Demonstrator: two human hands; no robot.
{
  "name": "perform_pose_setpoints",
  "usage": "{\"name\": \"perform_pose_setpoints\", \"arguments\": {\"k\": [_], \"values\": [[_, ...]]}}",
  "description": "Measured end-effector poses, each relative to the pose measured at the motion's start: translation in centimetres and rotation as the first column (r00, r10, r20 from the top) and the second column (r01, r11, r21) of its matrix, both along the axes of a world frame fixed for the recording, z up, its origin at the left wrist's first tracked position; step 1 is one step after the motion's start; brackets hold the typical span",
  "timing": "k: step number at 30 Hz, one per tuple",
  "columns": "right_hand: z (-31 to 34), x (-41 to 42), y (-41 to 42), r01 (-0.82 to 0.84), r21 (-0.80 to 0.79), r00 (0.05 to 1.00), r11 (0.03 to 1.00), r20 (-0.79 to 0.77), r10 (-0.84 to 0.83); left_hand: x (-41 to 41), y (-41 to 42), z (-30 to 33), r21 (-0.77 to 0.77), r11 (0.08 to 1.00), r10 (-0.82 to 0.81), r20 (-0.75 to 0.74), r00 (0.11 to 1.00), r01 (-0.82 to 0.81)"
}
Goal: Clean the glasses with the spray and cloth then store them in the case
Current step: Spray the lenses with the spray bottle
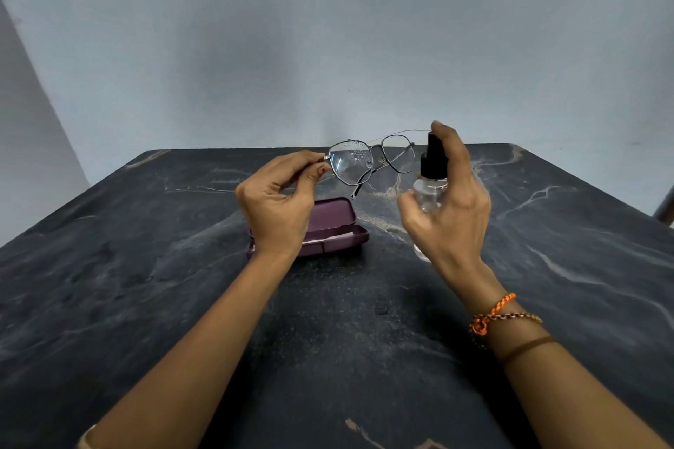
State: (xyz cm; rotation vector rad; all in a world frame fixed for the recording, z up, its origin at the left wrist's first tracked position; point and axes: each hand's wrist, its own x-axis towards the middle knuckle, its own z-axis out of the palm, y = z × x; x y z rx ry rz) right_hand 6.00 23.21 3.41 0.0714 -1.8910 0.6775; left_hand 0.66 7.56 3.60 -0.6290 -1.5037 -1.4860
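Note:
My left hand (281, 199) pinches the left hinge of thin metal-framed glasses (368, 160) and holds them up above the table. Droplets speckle the left lens. My right hand (450, 200) grips a small clear spray bottle (430, 189) with a black pump top, index finger resting on the top, nozzle facing the glasses. A purple glasses case (335, 226) lies open on the table under my left hand, with a pale pink cloth (337, 238) showing along its inner edge.
A dark marbled table (328, 321) fills the lower view, its far edge just behind the glasses. A plain grey wall stands beyond. A chair part shows at the right edge (665, 210).

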Motion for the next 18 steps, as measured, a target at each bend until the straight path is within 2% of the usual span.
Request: {"name": "perform_pose_setpoints", "arguments": {"k": [5, 11, 16, 18], "values": [[-0.1, -0.2, 1.2, 0.052, -0.039, 0.998, 0.998, 0.027, -0.051, -0.1, 0.0, 0.0, 0.005, 1.0, 0.002, 0.01, 1.0, -0.002], [0.3, -0.1, 1.5, 0.05, -0.067, 0.999, 0.997, -0.015, -0.051, 0.0, -0.1, 0.1, 0.022, 1.0, -0.007, -0.005, 1.0, 0.007], [0.0, -0.3, 1.5, -0.003, -0.224, 1.0, 0.975, -0.017, -0.001, -0.2, -0.1, 0.0, 0.049, 0.999, -0.017, -0.001, 1.0, 0.017], [-0.4, -0.5, 1.8, 0.01, -0.239, 1.0, 0.971, -0.018, -0.015, -0.3, -0.1, 0.1, 0.07, 0.997, -0.02, 0.005, 1.0, 0.019]]}}
